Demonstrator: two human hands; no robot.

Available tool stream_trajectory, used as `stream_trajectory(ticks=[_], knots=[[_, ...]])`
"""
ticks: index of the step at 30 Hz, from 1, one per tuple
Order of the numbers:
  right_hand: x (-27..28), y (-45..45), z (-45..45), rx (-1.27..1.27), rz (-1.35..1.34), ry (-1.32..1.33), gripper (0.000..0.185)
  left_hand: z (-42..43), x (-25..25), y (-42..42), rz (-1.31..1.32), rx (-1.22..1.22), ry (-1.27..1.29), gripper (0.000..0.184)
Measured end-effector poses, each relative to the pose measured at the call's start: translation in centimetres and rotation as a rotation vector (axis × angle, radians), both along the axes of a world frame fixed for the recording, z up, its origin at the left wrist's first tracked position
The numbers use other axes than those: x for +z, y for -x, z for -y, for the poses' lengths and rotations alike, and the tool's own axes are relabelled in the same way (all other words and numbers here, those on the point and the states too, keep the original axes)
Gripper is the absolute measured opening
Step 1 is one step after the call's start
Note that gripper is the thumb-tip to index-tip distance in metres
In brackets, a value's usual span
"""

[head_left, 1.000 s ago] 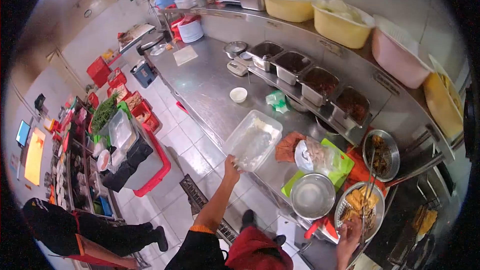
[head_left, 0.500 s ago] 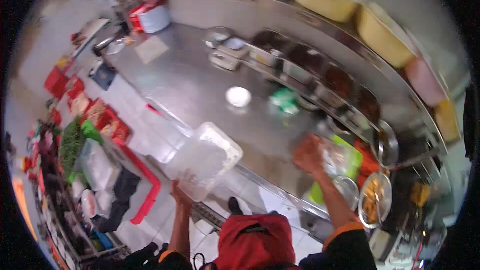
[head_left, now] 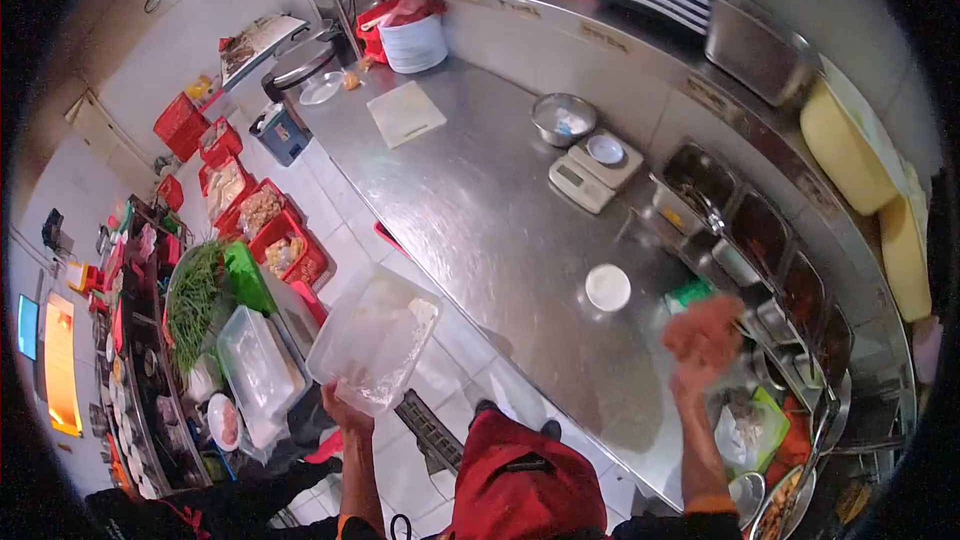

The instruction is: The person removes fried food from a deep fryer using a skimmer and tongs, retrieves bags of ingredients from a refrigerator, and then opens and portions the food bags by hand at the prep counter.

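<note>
A translucent plastic tub (head_left: 372,335) with white residue on its inner wall is tilted beyond the steel counter's front edge. My left hand (head_left: 347,412) grips its near end. Over the right part of the counter is my right hand (head_left: 704,342), smeared by motion, so I cannot make out its fingers. Just beyond that hand, a green item (head_left: 688,297) is partly covered. A small white bowl (head_left: 608,287) sits on the counter to its left. Nearer me lies a clear plastic bag (head_left: 742,430) on a green board (head_left: 770,425).
A digital scale (head_left: 580,182), a metal bowl (head_left: 563,120) and a white board (head_left: 405,114) rest on the steel counter (head_left: 470,210). Metal sauce pans (head_left: 760,230) line its right side. Red crates (head_left: 290,245) stand on the floor at left. Another person's dark sleeve (head_left: 230,500) shows lower left.
The view has swung left. My right hand has moved from beside the plastic bag to near the green item. My left hand still holds the tub.
</note>
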State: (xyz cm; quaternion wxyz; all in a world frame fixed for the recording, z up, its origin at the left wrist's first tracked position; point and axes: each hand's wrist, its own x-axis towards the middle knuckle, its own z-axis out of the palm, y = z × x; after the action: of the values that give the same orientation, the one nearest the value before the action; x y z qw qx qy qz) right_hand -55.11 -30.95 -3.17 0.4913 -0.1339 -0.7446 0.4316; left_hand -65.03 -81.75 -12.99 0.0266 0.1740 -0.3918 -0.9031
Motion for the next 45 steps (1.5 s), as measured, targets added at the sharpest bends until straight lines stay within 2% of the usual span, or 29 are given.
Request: stream_trajectory(ticks=[1, 2, 3, 4, 6, 7, 9, 11, 12, 14, 16, 17, 21, 23, 26, 27, 28, 29, 30, 31, 32, 36, 37, 38, 40, 42, 43, 44, 45], knots=[[0.4, 4.4, 1.1, -0.031, 0.074, -0.25, 0.041, -0.2, 0.6, 1.8, -0.005, -0.001, -0.003, 0.057], [2.2, 9.2, 2.9, 0.443, 0.254, 0.289, 0.038, -0.8, 1.8, 3.8, -0.008, 0.02, -0.012, 0.057], [-0.8, 14.7, 2.9, 0.186, 0.344, -0.427, 0.033, -1.0, 2.2, 5.8, -0.006, 0.04, -0.022, 0.056], [0.1, 19.0, 7.0, 0.246, 0.296, -0.35, 0.04, -0.5, 1.5, 8.0, -0.009, 0.035, -0.029, 0.056], [-4.3, 27.5, 9.2, 0.422, 0.8, -0.617, 0.05, 0.9, -0.3, 13.3, -0.01, -0.021, -0.085, 0.06], [-7.6, 31.5, 9.4, 0.405, 0.808, -0.614, 0.05, 1.0, -0.5, 15.9, -0.007, -0.038, -0.09, 0.06], [-14.4, 39.5, 9.7, 0.294, 0.621, -0.831, 0.052, 0.1, 0.6, 20.7, -0.051, -0.024, -0.034, 0.058], [-17.7, 49.6, 8.2, -0.039, 0.664, -0.758, 0.052, -1.0, 2.6, 25.0, -0.012, -0.067, -0.089, 0.059], [-17.2, 51.6, 9.8, -0.026, 0.702, -0.746, 0.052, -1.2, 3.6, 27.2, 0.006, -0.101, -0.137, 0.06], [-12.4, 53.2, 15.6, 0.032, 0.91, -0.533, 0.049, -1.3, 4.5, 31.7, 0.051, -0.126, -0.067, 0.061], [-11.6, 47.0, 21.7, 0.357, 0.692, -0.451, 0.041, -1.9, 4.2, 34.9, -0.032, -0.106, -0.096, 0.061], [-11.5, 45.3, 22.3, 0.347, 0.724, -0.447, 0.041, -1.8, 3.6, 36.1, -0.003, -0.12, -0.105, 0.061], [-9.7, 37.7, 17.5, 0.369, 1.26, -0.846, 0.03, -3.5, 0.9, 39.8, 0.007, -0.233, -0.169, 0.06], [-16.5, 37.3, 8.4, 0.292, 1.229, -0.421, 0.029, -4.2, 0.7, 39.6, 0.083, -0.25, -0.197, 0.059], [-8.7, 38.7, 16.6, 0.113, 1.173, -0.369, 0.028, -6.2, 0.1, 39.2, 0.191, -0.286, -0.072, 0.062], [-6.1, 37.5, 18.9, 0.077, 1.215, -0.319, 0.028, -6.8, -1.9, 39.2, 0.222, -0.258, 0.016, 0.058], [2.6, 37.1, 20.0, -0.029, 1.472, -0.18, 0.028, -7.8, -1.7, 38.8, 0.213, -0.308, 0.102, 0.057], [11.3, 36.3, 21.4, -0.23, 1.994, 0.106, 0.029, -10.2, -1.5, 38.1, 0.185, -0.382, 0.202, 0.056], [-1.7, 27.2, 22.9, 0.032, 1.333, -0.253, 0.029, -12.3, -0.8, 37.1, 0.142, -0.475, 0.336, 0.055], [-3.6, 23.0, 23.1, 0.049, 1.163, -0.371, 0.03, -14.9, 0.6, 35.7, 0.088, -0.564, 0.459, 0.054], [-5.8, 18.8, 23.3, 0.038, 1.044, -0.433, 0.03, -17.2, 1.6, 34.3, 0.021, -0.677, 0.548, 0.054], [-6.3, 13.2, 22.5, -0.274, 0.881, -0.571, 0.033, -22.0, 5.0, 28.6, -0.203, -0.994, 0.627, 0.051], [-13.3, 10.2, 21.0, -0.254, 1.045, -0.51, 0.042, -22.9, 5.5, 27.3, -0.255, -1.045, 0.68, 0.05], [-10.9, 11.7, 21.0, -0.397, 0.86, -0.416, 0.042, -23.7, 5.8, 25.8, -0.296, -1.093, 0.686, 0.049], [-3.3, 12.1, 20.9, -0.13, 0.354, 0.867, 0.041, -25.1, 6.6, 22.8, -0.382, -1.196, 0.691, 0.048], [-3.7, 12.4, 21.0, -0.058, 0.387, 0.66, 0.046, -26.0, 7.3, 19.2, -0.467, -1.288, 0.697, 0.046], [-1.7, 13.5, 21.2, 0.057, 0.423, 0.742, 0.049, -26.3, 7.6, 17.3, -0.51, -1.327, 0.705, 0.046], [0.7, 16.3, 23.1, 0.246, -0.25, 0.688, 0.047, -26.2, 7.6, 15.6, -0.546, -1.352, 0.721, 0.045], [0.8, 14.8, 22.2, 0.229, -0.263, 0.677, 0.047, -26.7, 8.2, 13.5, -0.595, -1.39, 0.711, 0.044]])
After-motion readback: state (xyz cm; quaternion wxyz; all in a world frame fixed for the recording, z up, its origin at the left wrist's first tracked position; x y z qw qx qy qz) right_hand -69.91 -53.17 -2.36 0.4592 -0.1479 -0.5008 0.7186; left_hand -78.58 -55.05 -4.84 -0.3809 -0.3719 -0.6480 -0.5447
